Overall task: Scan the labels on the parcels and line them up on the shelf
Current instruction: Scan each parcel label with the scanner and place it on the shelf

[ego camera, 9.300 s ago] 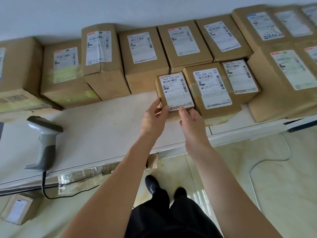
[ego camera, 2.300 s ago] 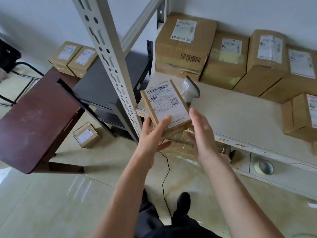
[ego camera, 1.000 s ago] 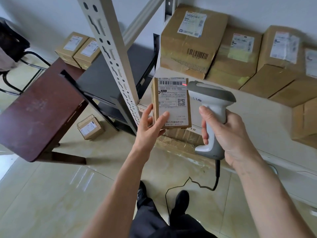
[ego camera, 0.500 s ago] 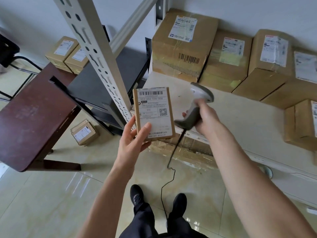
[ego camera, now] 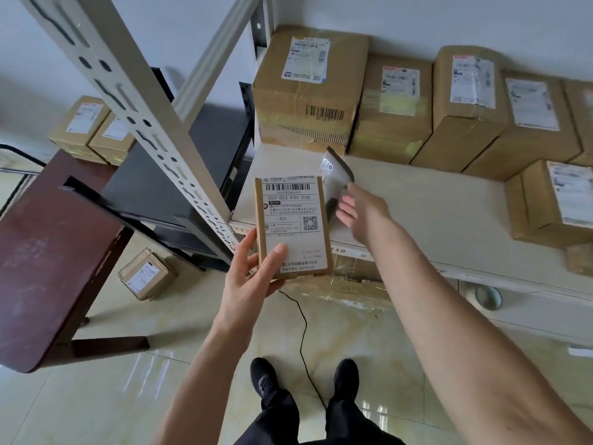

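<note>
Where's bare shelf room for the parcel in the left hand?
Bare white shelf lies between the scanner and the front-row box, before the back row. The back is packed. The left hand holds the parcel.

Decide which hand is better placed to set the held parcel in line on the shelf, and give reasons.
Left. The left hand already grips the parcel beside the shelf. The right hand is open by the scanner, holding nothing.

Left hand (ego camera: 248, 277) gripping, right hand (ego camera: 359, 208) outstretched, fingers relaxed.
</note>
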